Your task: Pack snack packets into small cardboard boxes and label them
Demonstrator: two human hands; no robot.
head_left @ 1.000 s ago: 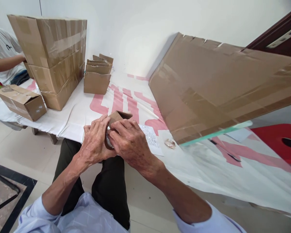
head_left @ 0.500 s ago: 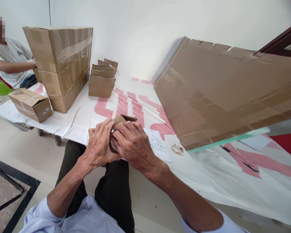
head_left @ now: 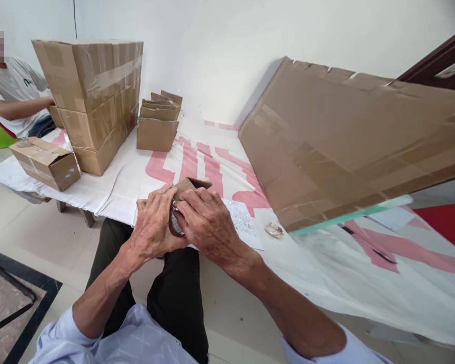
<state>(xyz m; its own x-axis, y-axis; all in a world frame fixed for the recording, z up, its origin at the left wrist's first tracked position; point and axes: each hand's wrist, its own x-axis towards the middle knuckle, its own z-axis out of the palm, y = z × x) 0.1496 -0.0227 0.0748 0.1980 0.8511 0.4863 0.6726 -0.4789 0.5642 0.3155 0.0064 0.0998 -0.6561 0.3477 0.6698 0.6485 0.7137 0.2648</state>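
A small cardboard box (head_left: pixel 187 186) is held between my two hands over the near edge of the table, with a flap up at its far side. My left hand (head_left: pixel 151 217) is closed around its left and near sides. Curled fingers of my right hand (head_left: pixel 207 220) press over its right side and reach in at the near opening. Something shiny and clear (head_left: pixel 173 215) shows in the gap between my hands; its kind is hidden by my fingers. Close by on the right lies a white sheet (head_left: pixel 244 222) with small clear pieces on it.
Taped cartons (head_left: pixel 94 96) are stacked at the left, beside a lower carton (head_left: pixel 47 162). Cardboard pieces (head_left: pixel 157 134) stand behind my hands. A large cardboard sheet (head_left: pixel 337 136) leans at the right, near a small clear bundle (head_left: pixel 273 230). A co-worker (head_left: pixel 18 101) sits far left.
The whole view has shifted slightly left. My hands keep their grip on the small box, with my right fingers moving only slightly at its near opening.
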